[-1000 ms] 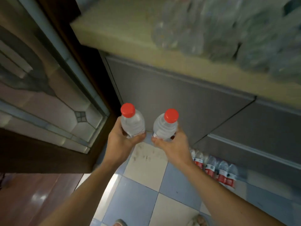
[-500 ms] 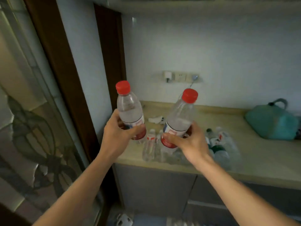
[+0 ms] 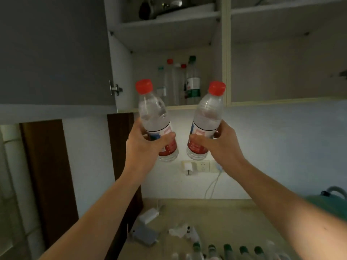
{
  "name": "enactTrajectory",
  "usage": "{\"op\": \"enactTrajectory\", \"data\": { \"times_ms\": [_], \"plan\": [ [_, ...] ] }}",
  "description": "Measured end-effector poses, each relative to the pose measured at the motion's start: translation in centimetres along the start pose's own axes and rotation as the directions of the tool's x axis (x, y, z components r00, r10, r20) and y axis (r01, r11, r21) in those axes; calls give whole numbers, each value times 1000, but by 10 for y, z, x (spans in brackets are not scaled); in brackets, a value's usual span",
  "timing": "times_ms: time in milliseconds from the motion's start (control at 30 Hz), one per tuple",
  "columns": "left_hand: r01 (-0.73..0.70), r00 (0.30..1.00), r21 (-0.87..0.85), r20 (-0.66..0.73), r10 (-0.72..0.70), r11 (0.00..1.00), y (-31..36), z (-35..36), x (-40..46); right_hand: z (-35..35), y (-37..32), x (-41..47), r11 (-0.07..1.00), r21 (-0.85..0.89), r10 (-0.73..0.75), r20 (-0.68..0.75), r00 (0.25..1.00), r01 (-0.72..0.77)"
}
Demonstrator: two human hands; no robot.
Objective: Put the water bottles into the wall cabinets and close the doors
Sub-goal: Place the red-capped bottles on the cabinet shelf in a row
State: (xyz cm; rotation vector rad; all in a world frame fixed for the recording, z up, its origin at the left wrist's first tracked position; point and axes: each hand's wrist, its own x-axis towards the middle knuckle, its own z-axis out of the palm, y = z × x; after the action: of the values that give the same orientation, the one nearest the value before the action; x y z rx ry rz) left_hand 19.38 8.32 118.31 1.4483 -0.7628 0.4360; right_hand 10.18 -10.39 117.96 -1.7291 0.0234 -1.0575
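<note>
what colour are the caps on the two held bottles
Both caps, left and right, are red, plain in the head view.

A home kitchen: open wall cabinets (image 3: 221, 53) above a countertop (image 3: 216, 214) and wall socket (image 3: 201, 166)

Two red-capped water bottles (image 3: 155, 119) (image 3: 206, 121), held tilted apart

A pale blue-white wall (image 3: 281, 147) carries a white socket strip (image 3: 196, 166); below runs a beige counter (image 3: 225, 218), with a dark brown wooden door frame (image 3: 47, 175) at left.
</note>
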Motion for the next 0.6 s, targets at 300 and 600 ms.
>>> {"op": "enactTrajectory", "data": {
  "times_ms": [300,600],
  "plan": [
    [-92,996,-60,-22,90,994,0,58,141,-14,-2,163,991,-2,-132,-77,988,132],
    [-97,995,-80,17,99,992,-13,97,248,-11,-2,259,976,-188,-137,-132,982,110]
  ]
}}
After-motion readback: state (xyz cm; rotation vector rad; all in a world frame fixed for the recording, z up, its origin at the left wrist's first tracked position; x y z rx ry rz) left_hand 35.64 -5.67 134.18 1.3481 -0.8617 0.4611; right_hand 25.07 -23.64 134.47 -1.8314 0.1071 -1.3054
